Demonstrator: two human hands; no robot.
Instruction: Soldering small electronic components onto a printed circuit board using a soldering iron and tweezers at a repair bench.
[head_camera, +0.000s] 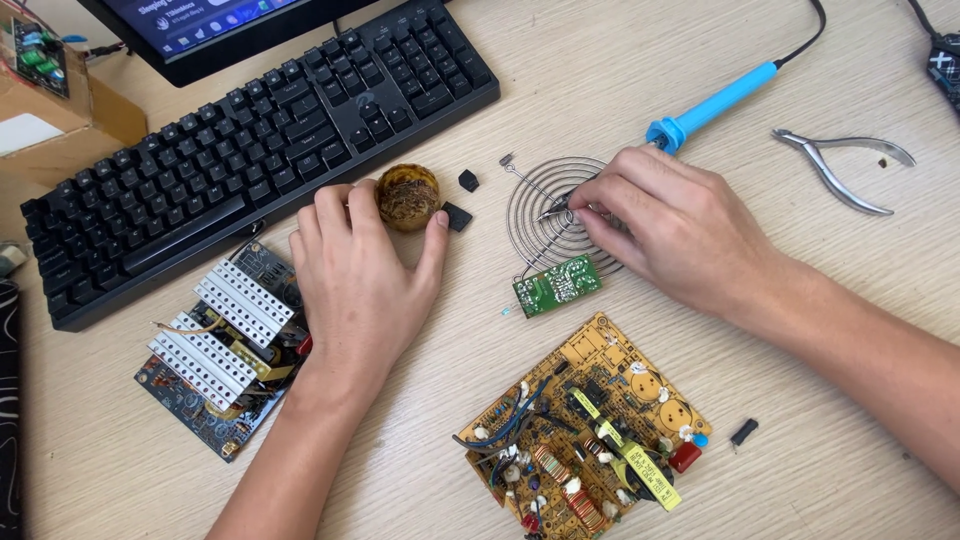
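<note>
Pale wooden desk (620, 60) — soft, even light

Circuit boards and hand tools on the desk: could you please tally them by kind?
Circuit boards: 3, small green, large yellow, dark one with white heat sinks
Soldering irons: 1
Pliers: 1
Total: 5

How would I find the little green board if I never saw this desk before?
Start at the black keyboard, then move right to the round wire spiral under the right hand. The little green board lies on the spiral's lower edge. It is much smaller than the yellow board below it.
</note>
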